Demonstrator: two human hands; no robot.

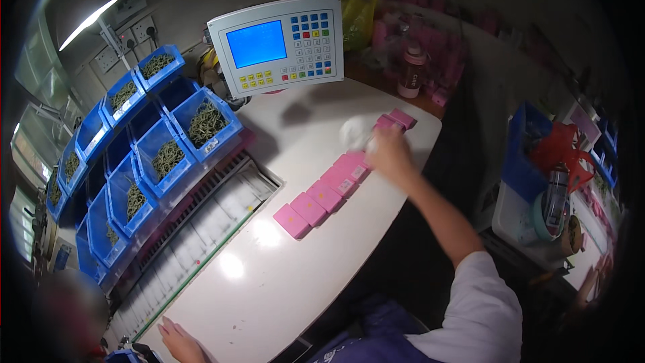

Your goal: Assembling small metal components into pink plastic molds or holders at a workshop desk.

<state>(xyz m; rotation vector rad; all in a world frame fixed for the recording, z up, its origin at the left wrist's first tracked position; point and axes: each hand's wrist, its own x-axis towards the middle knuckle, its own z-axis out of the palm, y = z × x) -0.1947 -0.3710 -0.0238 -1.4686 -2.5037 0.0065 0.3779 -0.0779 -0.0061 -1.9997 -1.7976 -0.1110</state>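
My right hand [392,153] reaches over a diagonal row of small pink boxes [308,209] on the white table [248,289]. It is closed on a soft white wad [358,134], perhaps cloth or tissue; both are smeared by motion, and the fingertips are hidden. Part of the row lies under this hand, and more pink boxes [402,119] show just beyond it. Some of the boxes carry small pale labels. At the lower left, my left hand [180,343] rests by the table's edge with its fingers stretched out, holding nothing.
A control panel [277,47] with a lit blue screen stands behind the table. Blue bins [207,124] of greenish small parts rise at the left above a slotted channel [222,218]. A pink bottle [412,70] stands at the back; a blue crate [527,151] is at the right.
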